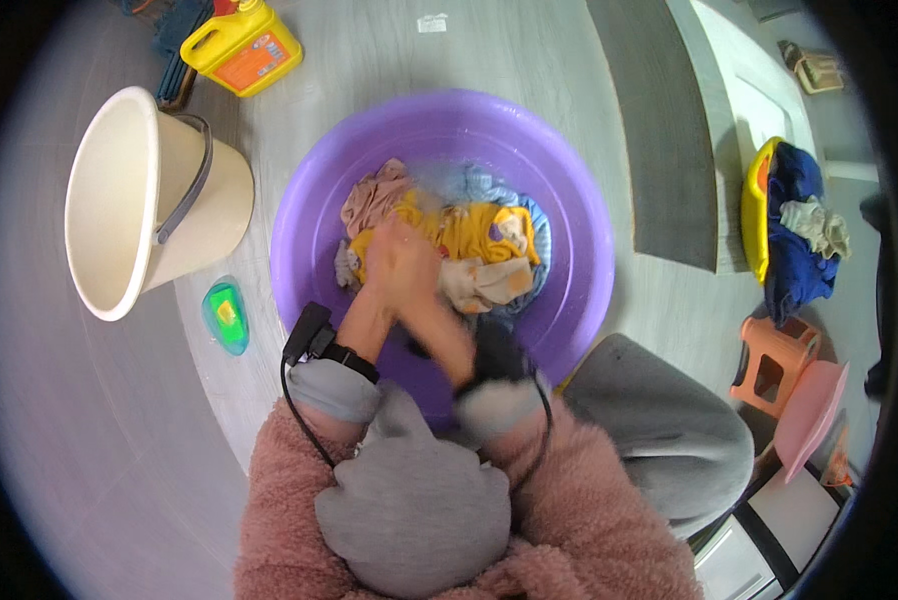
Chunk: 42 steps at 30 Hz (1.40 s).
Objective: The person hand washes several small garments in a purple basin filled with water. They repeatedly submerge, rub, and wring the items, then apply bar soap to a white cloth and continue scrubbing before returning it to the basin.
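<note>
A purple plastic basin (587, 225) on the floor holds wet clothes. My left hand (390, 259) and my right hand (422, 281) are close together over the left part of the pile, blurred, and appear to touch each other. Yellow patterned cloth (486, 232) lies beside and behind them, with a pink cloth (374, 196) at the far left of the pile. A beige cloth with orange patches (486, 283) is just right of my hands, and blue checked cloth (542, 240) lies along the right side. Whether either hand grips fabric is hidden by blur and overlap.
Left of the basin are a cream bucket (201, 202) and a green soap bar (227, 313) in a blue dish. A yellow jug (265, 56) stands behind. To the right are a yellow basin (755, 210) with dark blue cloth (798, 232) and an orange plastic stool (775, 360).
</note>
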Available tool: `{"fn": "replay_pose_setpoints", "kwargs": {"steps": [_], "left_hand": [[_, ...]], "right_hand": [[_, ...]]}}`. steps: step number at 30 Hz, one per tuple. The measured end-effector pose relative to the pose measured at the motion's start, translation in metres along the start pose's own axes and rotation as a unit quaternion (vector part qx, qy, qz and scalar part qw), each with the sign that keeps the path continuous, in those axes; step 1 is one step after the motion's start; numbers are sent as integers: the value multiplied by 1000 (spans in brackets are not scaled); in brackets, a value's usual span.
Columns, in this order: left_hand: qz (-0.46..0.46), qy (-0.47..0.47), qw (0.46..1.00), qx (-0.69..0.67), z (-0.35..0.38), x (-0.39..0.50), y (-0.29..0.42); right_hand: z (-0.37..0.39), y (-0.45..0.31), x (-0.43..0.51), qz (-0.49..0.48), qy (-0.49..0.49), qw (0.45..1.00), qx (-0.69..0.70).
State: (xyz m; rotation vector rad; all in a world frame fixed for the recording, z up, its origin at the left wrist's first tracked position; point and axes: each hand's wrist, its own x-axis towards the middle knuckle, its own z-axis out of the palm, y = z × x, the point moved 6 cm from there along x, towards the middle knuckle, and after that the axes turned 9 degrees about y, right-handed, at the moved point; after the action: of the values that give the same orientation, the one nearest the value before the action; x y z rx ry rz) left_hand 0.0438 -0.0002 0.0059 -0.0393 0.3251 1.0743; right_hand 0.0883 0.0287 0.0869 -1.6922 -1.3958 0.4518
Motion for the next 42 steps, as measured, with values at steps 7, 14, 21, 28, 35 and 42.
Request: {"fn": "replay_pose_setpoints", "kwargs": {"steps": [7, 14, 21, 28, 35, 42], "left_hand": [[45, 329, 941, 68, 0, -21, 2], [1, 296, 951, 91, 15, -16, 8], [7, 352, 909, 225, -35, -20, 13], [-35, 451, 757, 471, -19, -33, 21], [-6, 371, 879, 300, 55, -46, 71], [136, 293, 788, 524, 84, -43, 99]], "right_hand": [[-10, -10, -8, -139, 290, 947, 15], [0, -8, -2, 117, -85, 989, 2], [2, 2, 10, 161, -155, 974, -48], [1, 29, 5, 117, -158, 980, 1], [-36, 96, 62, 114, -368, 916, 110], [-93, 56, 70, -28, -441, 896, -43]]}}
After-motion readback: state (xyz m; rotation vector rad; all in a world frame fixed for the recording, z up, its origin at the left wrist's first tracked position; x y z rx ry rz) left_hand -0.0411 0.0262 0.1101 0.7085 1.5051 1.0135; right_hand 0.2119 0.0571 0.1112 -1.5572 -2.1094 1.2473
